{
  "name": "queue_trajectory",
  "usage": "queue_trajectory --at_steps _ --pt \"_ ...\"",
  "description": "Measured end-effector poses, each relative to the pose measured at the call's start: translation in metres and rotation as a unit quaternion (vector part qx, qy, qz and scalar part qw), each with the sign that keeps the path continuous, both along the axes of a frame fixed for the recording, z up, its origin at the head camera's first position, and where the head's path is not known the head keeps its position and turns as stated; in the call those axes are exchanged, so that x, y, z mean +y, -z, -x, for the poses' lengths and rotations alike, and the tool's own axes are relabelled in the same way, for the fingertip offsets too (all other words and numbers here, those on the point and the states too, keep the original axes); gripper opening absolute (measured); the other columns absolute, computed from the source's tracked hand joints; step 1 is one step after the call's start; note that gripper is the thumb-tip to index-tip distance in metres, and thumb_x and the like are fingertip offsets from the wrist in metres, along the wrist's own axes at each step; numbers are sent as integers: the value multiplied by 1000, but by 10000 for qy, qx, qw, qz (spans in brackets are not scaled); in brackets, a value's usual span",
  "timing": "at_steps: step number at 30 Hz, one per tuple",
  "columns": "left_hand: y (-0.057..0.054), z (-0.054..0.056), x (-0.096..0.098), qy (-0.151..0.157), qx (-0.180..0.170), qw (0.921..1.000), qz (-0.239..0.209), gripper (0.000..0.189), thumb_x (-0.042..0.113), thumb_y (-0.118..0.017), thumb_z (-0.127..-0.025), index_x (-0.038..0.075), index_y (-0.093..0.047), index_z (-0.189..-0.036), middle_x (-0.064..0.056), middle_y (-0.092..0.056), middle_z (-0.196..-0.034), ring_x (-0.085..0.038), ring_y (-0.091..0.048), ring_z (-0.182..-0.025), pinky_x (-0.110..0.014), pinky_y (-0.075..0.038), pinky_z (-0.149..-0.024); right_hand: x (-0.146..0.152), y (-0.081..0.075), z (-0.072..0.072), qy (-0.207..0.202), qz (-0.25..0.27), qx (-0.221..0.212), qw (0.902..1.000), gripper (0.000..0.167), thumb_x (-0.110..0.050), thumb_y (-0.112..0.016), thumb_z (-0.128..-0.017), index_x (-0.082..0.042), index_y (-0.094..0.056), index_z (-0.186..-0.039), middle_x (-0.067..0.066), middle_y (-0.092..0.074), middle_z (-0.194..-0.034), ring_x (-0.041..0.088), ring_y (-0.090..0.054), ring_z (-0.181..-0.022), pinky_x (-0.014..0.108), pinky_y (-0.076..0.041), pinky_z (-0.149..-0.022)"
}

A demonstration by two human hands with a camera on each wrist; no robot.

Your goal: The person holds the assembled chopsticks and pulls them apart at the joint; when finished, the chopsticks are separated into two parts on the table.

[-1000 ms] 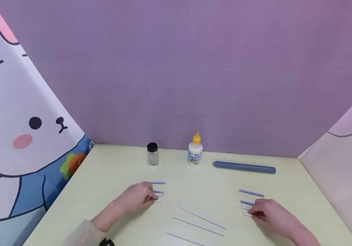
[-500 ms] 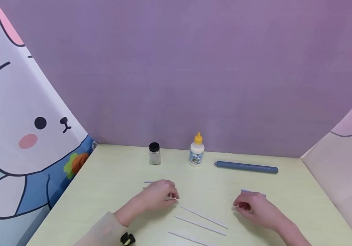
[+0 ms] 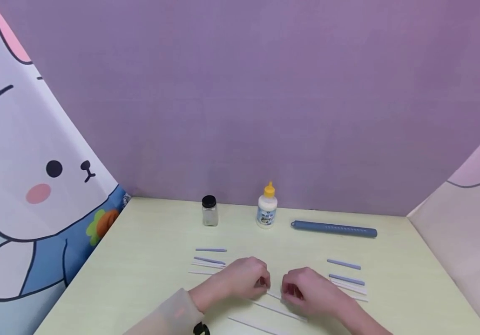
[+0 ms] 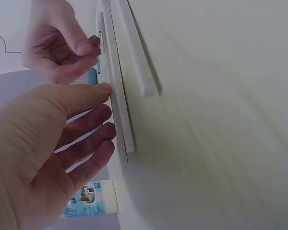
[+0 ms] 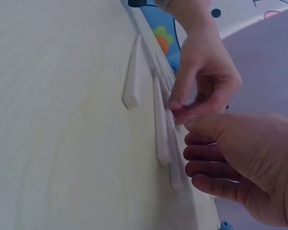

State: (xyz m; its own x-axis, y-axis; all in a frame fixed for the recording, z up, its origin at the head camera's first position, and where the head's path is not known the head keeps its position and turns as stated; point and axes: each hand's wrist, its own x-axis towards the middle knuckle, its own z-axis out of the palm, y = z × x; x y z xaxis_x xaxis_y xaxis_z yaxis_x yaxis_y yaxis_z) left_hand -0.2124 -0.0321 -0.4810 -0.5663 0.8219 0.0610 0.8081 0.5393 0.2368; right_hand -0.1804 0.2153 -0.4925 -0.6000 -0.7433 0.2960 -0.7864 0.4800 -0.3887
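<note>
In the head view three thin white sticks lie slanting at the front of the table: a far stick (image 3: pixel 274 295), a middle stick (image 3: pixel 280 311) and a near stick (image 3: pixel 253 324). My left hand (image 3: pixel 246 279) is low over the left part of the far stick, its fingers loosely bent. Close by on the right, my right hand (image 3: pixel 312 291) covers that stick's other end. In the left wrist view, the thumb and fingers of my left hand (image 4: pixel 43 143) stand apart beside the sticks. The right wrist view has my right hand (image 5: pixel 249 163) relaxed, fingertips near the sticks.
Blue-grey sticks (image 3: pixel 210 250) and white sticks lie left; more blue-grey sticks (image 3: pixel 344 264) and white sticks lie right. Along the back stand a black-lidded jar (image 3: pixel 210 215) and a yellow-capped glue bottle (image 3: pixel 267 209), with a blue tube (image 3: pixel 334 229) lying beside them.
Both hands have come inward from the side groups of sticks to the far white stick in the middle. The side groups are now uncovered; the three middle sticks look unmoved.
</note>
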Motion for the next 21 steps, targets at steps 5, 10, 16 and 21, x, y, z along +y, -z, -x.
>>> queue_trajectory --at_steps 5,10,16,21 --pt "2 1 2 -11 -75 10000 20 11 15 -82 -86 23 -84 -94 15 -67 -84 8 -49 -72 -5 -40 -69 -8 3 -3 98 -297 17 9995 21 -13 -81 -89 -22 -63 -83 -14 -52 -74 -11 -40 -67 6 -36 -60" --pt "4 -1 2 -131 -77 9999 -28 8 15 -81 -87 23 -79 -89 16 -61 -80 7 -48 -70 -7 -40 -66 -12 -1 -4 530 -670 -69 9963 17 -9 -73 -96 -20 -60 -91 -15 -51 -85 -7 -43 -73 14 -45 -66" --pt "0 -3 0 -526 -90 9979 -374 10 16 -63 -97 20 -56 -93 13 -47 -72 -2 -46 -63 -17 -37 -56 -15 -14 0 699 -577 -393 9951 13 -6 -60 -104 -16 -53 -99 -13 -44 -83 -2 -43 -73 18 -44 -66" --pt "-7 -3 1 -478 672 9964 -186 19 25 -55 -107 21 -51 -89 12 -46 -69 -4 -44 -60 -20 -34 -56 -15 -28 3 588 -450 -41 9972 9 -9 -59 -106 -14 -63 -101 -15 -53 -84 -2 -48 -76 19 -47 -70"
